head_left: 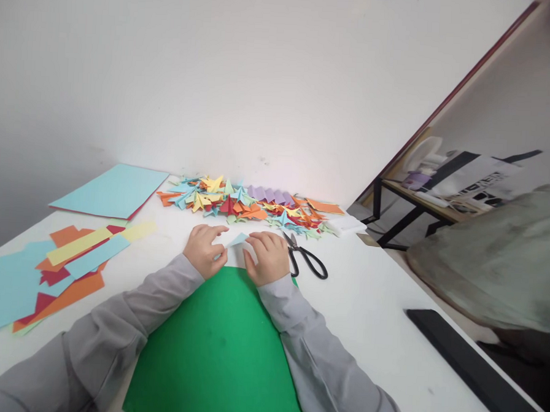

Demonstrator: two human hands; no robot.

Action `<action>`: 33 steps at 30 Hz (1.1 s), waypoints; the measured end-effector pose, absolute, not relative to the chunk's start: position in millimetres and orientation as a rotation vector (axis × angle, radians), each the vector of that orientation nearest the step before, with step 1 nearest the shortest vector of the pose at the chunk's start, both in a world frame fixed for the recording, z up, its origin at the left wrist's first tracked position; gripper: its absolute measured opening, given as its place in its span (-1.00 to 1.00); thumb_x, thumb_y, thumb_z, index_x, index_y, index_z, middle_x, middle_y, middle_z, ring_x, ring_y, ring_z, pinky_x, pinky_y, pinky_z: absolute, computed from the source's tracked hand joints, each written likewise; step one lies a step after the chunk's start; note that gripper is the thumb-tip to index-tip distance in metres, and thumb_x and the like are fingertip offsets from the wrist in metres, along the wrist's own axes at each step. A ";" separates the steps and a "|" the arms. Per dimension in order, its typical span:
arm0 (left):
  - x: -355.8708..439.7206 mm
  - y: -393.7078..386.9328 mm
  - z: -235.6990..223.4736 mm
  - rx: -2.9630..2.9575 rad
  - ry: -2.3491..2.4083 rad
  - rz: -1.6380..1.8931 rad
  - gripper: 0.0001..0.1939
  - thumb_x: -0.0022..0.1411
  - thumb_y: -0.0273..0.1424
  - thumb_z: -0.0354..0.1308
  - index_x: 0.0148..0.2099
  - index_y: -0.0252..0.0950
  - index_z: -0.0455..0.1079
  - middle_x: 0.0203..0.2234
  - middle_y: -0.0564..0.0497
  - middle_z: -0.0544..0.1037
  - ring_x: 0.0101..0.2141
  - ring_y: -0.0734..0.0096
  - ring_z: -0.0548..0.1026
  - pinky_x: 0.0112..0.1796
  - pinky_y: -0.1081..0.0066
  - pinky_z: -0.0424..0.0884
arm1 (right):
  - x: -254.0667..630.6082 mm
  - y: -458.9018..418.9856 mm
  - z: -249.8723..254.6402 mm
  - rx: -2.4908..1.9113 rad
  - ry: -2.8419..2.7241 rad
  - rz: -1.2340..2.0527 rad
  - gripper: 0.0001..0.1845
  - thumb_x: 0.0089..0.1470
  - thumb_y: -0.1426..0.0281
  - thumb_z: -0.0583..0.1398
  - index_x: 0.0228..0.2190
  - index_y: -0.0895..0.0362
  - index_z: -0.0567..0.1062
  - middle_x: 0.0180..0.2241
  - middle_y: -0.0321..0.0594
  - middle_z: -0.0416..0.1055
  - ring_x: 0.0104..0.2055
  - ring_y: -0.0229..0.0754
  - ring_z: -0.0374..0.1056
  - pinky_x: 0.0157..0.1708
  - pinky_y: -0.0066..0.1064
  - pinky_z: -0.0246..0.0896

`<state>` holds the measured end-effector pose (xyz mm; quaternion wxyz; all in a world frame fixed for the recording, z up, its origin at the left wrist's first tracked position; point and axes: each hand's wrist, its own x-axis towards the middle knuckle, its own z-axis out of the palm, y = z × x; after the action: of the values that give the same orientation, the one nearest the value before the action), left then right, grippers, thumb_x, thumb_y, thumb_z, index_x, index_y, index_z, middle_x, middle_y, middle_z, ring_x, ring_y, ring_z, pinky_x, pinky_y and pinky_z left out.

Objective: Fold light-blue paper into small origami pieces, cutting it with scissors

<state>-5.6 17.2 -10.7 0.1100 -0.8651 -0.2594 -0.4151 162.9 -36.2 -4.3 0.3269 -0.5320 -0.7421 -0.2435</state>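
Note:
Between my two hands is a small folded piece of light blue paper [239, 239], raised a little above the far edge of a green sheet [221, 344]. My left hand [204, 250] has curled fingers, with their tips at the paper's left end. At the other end, my right hand [268, 256] pinches the paper between thumb and fingers. Black-handled scissors [307, 254] lie just right of my right hand, their blades partly open. Behind both hands spreads a pile of folded paper shapes [238, 204] in several colours.
Loose coloured paper strips and scraps [69, 269] cover the table's left side, with a blue sheet [114, 190] behind them. White wall rises at the back. A black bar [469, 364] lies along the right edge. Beyond stands a black-framed shelf [417, 204].

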 end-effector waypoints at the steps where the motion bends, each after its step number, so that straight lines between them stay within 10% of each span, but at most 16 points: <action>1: -4.9 15.8 -10.3 -2.553 -0.726 -1.186 -0.81 -0.03 -0.44 0.02 -0.63 -0.29 0.33 -0.17 -0.05 0.39 -0.30 0.38 0.36 -0.20 0.19 0.17 | 160.4 -37.6 -2.9 -1.391 -1.964 -0.637 -0.74 -0.10 0.40 0.11 -0.28 0.14 0.38 -0.24 -0.11 0.33 -0.15 -0.09 0.13 -0.19 -0.25 -0.07; 33: -3.4 13.9 -5.4 -2.601 -0.615 -0.963 -0.83 0.04 -0.43 -0.03 -0.40 -0.22 0.40 -0.17 -0.03 0.40 -0.30 0.37 0.35 -0.19 0.19 0.14 | 153.5 -35.8 -10.0 -1.265 -2.057 -0.731 -0.90 -0.13 0.53 0.10 -0.56 0.11 0.38 -0.29 -0.28 0.40 -0.14 -0.16 0.16 -0.06 -0.18 -0.19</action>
<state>-3.4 13.9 -5.4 0.1497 -0.9052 -0.2139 -0.3352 153.5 -35.8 -10.0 0.3041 -0.4776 -0.7767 -0.2760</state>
